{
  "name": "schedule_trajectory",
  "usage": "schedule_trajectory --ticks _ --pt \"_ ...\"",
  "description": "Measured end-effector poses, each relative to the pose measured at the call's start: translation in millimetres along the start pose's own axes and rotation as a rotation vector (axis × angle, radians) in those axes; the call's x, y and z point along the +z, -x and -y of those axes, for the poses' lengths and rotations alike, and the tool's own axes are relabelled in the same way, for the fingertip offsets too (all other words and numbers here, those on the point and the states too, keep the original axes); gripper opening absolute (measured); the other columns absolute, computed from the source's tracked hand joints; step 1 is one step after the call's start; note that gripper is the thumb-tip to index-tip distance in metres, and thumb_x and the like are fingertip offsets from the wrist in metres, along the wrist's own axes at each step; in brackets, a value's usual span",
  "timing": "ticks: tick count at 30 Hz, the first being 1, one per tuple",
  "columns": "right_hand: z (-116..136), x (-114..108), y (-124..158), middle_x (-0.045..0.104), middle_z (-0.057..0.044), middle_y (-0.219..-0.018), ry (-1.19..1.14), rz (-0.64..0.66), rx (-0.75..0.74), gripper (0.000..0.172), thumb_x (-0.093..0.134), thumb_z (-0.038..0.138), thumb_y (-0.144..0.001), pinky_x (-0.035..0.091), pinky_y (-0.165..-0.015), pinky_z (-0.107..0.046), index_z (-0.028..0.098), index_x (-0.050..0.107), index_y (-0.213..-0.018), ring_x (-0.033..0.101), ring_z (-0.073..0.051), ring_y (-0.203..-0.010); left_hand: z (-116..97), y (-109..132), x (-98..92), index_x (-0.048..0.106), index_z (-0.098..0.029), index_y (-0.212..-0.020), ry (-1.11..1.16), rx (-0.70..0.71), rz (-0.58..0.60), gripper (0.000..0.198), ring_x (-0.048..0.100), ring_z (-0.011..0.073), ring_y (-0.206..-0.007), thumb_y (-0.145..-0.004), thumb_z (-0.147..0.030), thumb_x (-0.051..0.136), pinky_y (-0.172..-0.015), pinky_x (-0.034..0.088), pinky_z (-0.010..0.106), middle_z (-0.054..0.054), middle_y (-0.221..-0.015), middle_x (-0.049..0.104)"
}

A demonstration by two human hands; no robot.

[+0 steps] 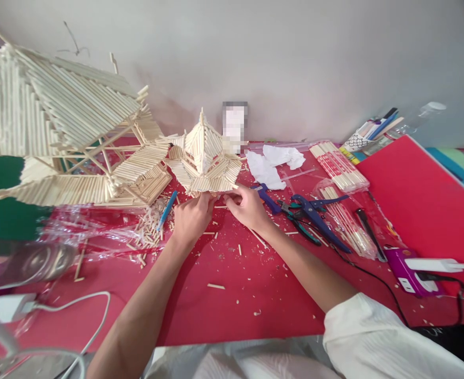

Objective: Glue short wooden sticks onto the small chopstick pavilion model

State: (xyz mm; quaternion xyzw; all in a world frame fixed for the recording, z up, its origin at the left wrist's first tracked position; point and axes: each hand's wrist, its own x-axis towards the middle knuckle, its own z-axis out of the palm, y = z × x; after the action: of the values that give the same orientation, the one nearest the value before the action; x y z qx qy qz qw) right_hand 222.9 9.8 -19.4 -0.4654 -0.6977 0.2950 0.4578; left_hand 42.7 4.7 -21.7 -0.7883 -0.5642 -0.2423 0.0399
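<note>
A small pagoda-like model (204,158) built of pale wooden sticks stands on the red table (224,305) near the wall. My left hand (192,216) is closed at the model's lower front edge, fingers pinched against the sticks. My right hand (245,206) is beside it, fingers curled and pinching at the same lower edge; a thin stick may be between the fingers, too small to make out. A much larger stick-built roof model (66,131) fills the left side.
A blue glue gun (314,213) and pliers (300,223) lie right of my hands, with packs of chopsticks (338,166), crumpled tissue (273,163), a blue knife (166,210), stick offcuts, a purple power strip (409,273), a red board (421,200), and white cables at front left.
</note>
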Motion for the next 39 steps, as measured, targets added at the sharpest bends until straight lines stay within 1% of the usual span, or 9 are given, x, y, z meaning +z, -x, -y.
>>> schedule_trajectory --ticks 5,9,12,15,21,26,30,35,39 --pt "5.5 -3.1 -1.8 0.077 -0.004 -0.087 0.073 -0.011 -0.004 0.021 0.059 0.014 -0.086 0.059 -0.070 -0.031 0.019 0.070 -0.104 0.073 -0.021 -0.074 0.5 -0.1 0.0 0.068 -0.018 -0.094 -0.002 -0.014 0.022 0.020 0.071 0.0202 -0.061 -0.098 -0.030 0.053 -0.050 0.032 0.026 0.007 -0.068 0.074" --pt "5.7 -2.3 -1.5 0.076 -0.005 -0.087 0.150 0.031 -0.027 0.011 0.065 0.016 -0.086 0.059 -0.072 -0.033 0.019 0.068 -0.095 0.072 -0.022 -0.076 0.4 -0.2 -0.6 0.069 -0.018 -0.096 -0.022 -0.031 0.038 0.021 0.071 0.0211 -0.061 -0.097 -0.031 0.053 -0.050 0.032 0.026 0.008 -0.068 0.074" --pt "4.2 1.0 -0.6 0.076 -0.007 -0.087 0.215 0.029 -0.041 0.004 0.071 0.020 -0.087 0.059 -0.074 -0.035 0.019 0.069 -0.090 0.073 -0.023 -0.077 1.4 0.2 0.3 0.070 -0.018 -0.095 -0.033 -0.026 0.035 0.021 0.071 0.0215 -0.062 -0.097 -0.032 0.054 -0.051 0.031 0.026 0.008 -0.068 0.074" --pt "3.0 4.0 -0.5 0.077 -0.007 -0.087 0.258 0.020 -0.051 0.006 0.074 0.019 -0.086 0.059 -0.077 -0.035 0.019 0.071 -0.091 0.074 -0.024 -0.078 3.3 0.8 1.5 0.071 -0.019 -0.094 -0.032 -0.030 0.025 0.023 0.072 0.0218 -0.063 -0.098 -0.032 0.053 -0.051 0.032 0.027 0.008 -0.068 0.074" --pt "-1.8 5.6 -2.0 0.078 -0.007 -0.088 0.243 0.043 -0.028 0.010 0.075 0.017 -0.087 0.059 -0.077 -0.035 0.019 0.074 -0.096 0.075 -0.024 -0.078 5.0 1.1 1.4 0.070 -0.017 -0.097 -0.035 -0.042 0.041 0.025 0.072 0.0207 -0.063 -0.098 -0.034 0.052 -0.052 0.033 0.026 0.009 -0.067 0.074" --pt "-5.5 6.5 -1.7 0.079 -0.006 -0.087 0.236 0.033 -0.041 0.008 0.072 0.020 -0.090 0.060 -0.075 -0.035 0.020 0.076 -0.097 0.076 -0.024 -0.077 5.1 1.0 0.8 0.070 -0.018 -0.097 -0.021 -0.048 0.046 0.025 0.072 0.0218 -0.064 -0.099 -0.033 0.050 -0.053 0.034 0.026 0.009 -0.070 0.075" --pt "-4.5 6.5 -0.9 0.079 -0.007 -0.088 0.246 0.017 -0.059 0.013 0.069 0.016 -0.090 0.060 -0.076 -0.036 0.019 0.076 -0.100 0.076 -0.025 -0.077 5.1 1.2 0.1 0.070 -0.018 -0.097 -0.016 -0.054 0.053 0.024 0.073 0.0222 -0.064 -0.099 -0.032 0.051 -0.053 0.035 0.026 0.009 -0.069 0.074" --pt "-2.1 6.0 -0.8 0.079 -0.008 -0.092 0.246 0.011 -0.070 0.015 0.066 0.019 -0.092 0.060 -0.078 -0.037 0.019 0.076 -0.103 0.076 -0.026 -0.081 3.2 1.1 -1.8 0.070 -0.017 -0.101 -0.028 -0.046 0.065 0.025 0.071 0.0213 -0.061 -0.100 -0.033 0.051 -0.052 0.033 0.026 0.009 -0.067 0.074" --pt "-1.3 6.0 -1.3 0.079 -0.008 -0.090 0.285 0.017 -0.077 0.016 0.062 0.021 -0.095 0.058 -0.074 -0.035 0.019 0.077 -0.102 0.076 -0.026 -0.079 2.5 0.6 -2.7 0.071 -0.017 -0.102 -0.037 -0.041 0.066 0.025 0.071 0.0211 -0.062 -0.100 -0.032 0.051 -0.052 0.033 0.025 0.009 -0.068 0.074"
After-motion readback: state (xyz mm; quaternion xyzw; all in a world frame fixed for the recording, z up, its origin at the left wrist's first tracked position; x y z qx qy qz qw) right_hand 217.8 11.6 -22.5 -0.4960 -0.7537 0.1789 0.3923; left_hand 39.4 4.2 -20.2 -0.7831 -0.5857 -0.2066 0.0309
